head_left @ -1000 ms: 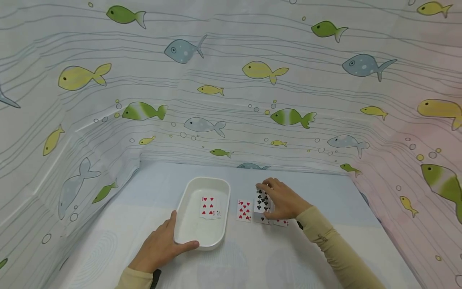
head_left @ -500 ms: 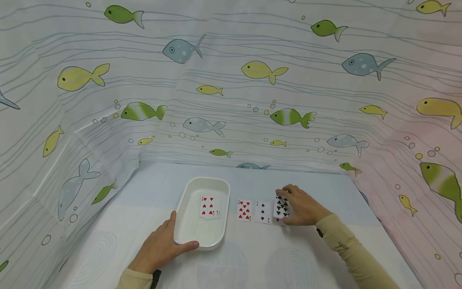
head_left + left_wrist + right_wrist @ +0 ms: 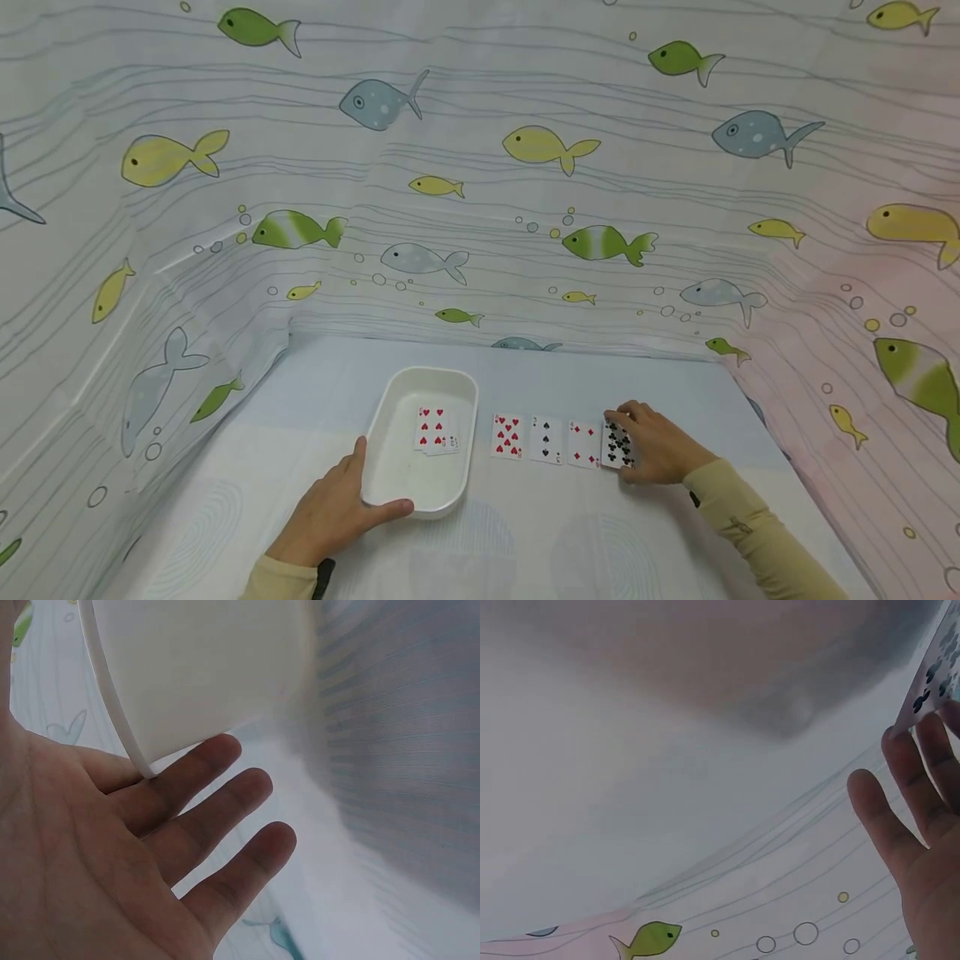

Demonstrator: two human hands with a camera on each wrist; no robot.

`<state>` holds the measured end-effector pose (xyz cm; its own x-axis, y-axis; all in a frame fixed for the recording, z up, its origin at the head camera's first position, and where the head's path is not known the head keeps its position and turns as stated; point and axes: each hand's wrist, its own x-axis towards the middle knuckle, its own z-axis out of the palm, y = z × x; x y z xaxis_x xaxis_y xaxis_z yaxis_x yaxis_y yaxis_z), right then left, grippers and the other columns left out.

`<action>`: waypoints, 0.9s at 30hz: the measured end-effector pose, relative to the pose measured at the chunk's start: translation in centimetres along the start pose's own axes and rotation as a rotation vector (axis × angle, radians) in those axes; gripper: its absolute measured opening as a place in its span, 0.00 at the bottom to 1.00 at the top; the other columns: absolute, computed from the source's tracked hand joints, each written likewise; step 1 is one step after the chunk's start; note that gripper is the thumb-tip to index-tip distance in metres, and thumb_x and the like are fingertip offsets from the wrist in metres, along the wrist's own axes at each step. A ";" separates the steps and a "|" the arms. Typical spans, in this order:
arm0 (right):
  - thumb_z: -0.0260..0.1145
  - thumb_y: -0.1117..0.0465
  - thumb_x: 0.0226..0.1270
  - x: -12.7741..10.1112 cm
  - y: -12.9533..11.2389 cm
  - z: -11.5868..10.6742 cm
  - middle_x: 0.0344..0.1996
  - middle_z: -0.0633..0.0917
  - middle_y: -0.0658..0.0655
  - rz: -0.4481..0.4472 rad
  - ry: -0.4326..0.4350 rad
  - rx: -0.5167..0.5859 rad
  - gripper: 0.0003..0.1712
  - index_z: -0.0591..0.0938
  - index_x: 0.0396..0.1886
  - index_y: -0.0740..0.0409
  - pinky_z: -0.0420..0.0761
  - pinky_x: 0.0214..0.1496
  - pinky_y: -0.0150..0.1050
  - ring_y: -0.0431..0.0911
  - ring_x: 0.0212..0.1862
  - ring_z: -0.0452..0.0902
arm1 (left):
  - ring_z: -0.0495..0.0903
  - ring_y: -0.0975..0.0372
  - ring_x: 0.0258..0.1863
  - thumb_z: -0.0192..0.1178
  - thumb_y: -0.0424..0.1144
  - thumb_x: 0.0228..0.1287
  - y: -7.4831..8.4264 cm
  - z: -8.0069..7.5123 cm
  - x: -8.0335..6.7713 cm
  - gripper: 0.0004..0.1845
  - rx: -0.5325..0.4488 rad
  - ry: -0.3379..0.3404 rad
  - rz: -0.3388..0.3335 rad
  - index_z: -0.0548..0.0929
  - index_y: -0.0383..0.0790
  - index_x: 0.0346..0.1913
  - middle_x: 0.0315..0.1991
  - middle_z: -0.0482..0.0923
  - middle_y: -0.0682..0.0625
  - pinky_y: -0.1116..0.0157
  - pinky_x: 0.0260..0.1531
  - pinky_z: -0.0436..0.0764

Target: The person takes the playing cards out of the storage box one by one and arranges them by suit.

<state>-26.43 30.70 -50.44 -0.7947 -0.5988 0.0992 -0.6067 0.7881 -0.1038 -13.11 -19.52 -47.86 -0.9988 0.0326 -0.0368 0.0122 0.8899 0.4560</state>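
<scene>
Cards (image 3: 437, 432) lie in the tray (image 3: 397, 398); four cards (image 3: 562, 441) right of it.

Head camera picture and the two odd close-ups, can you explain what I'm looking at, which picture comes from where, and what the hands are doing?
There is no machine here: a person works with two bare hands and wears three cameras. The wide picture comes from the head and looks down at a table walled by a fish-print cloth. The close-ups come from the wrists. The left hand rests against the near corner of a white tray, which holds a few cards; the left wrist view shows its straight fingers beside the tray wall. To the tray's right lie three cards in a row. The right hand holds a clubs card at the row's end; the right wrist view shows that card's edge by the fingertips.
</scene>
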 end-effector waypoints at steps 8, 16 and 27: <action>0.77 0.48 0.44 -0.6 0.3 0.5 0.57 0.75 0.60 -0.005 -0.010 0.005 0.51 0.73 0.70 0.60 0.78 0.52 0.57 0.55 0.52 0.76 | 0.78 0.43 0.56 0.66 0.78 0.45 -0.1 0.0 0.1 0.73 -0.003 0.001 0.009 0.51 0.23 0.77 0.64 0.72 0.30 0.44 0.53 0.77; 0.74 0.49 0.45 -0.7 0.3 0.8 0.59 0.74 0.60 0.007 -0.052 0.010 0.50 0.72 0.71 0.60 0.78 0.54 0.57 0.55 0.54 0.75 | 0.78 0.44 0.55 0.67 0.77 0.45 -0.1 0.1 0.1 0.73 -0.002 -0.008 0.004 0.50 0.23 0.77 0.64 0.72 0.30 0.44 0.52 0.77; 0.73 0.49 0.45 -0.6 0.3 1.0 0.61 0.73 0.62 0.037 -0.092 0.031 0.51 0.71 0.72 0.61 0.76 0.56 0.61 0.60 0.59 0.74 | 0.78 0.45 0.54 0.67 0.77 0.45 0.0 0.1 0.2 0.73 0.000 -0.018 -0.010 0.50 0.22 0.77 0.64 0.72 0.29 0.44 0.52 0.77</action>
<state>-26.16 31.17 -51.50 -0.8138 -0.5811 0.0033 -0.5761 0.8060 -0.1360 -13.27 -19.48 -47.92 -0.9978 0.0316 -0.0575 0.0020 0.8901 0.4557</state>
